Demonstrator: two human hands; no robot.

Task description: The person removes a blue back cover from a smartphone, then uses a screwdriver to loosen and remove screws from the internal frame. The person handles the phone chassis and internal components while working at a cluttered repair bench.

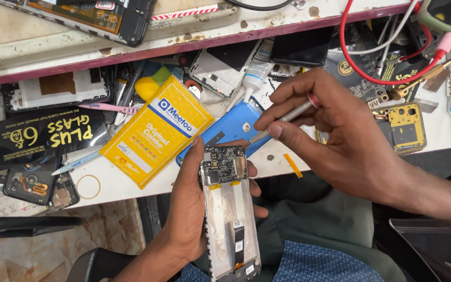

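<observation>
Crowding the white workbench (131,183) are a yellow packet (155,130) and a blue back cover (230,128), pushed aside. My left hand (189,209) wraps closed around the opened phone (230,219), steadying it over my lap, board upward. My right hand (335,125) pinches a slim screwdriver (283,119) pen-style, tip at the circuit board (224,164) for control.

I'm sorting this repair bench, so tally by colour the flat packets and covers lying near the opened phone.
Yellow: 1, the yellow packet
Blue: 1, the blue back cover
Black: 1, the black glass-protector box
Total: 3
The left hand holds the opened phone; the right hand holds a metal screwdriver.
</observation>
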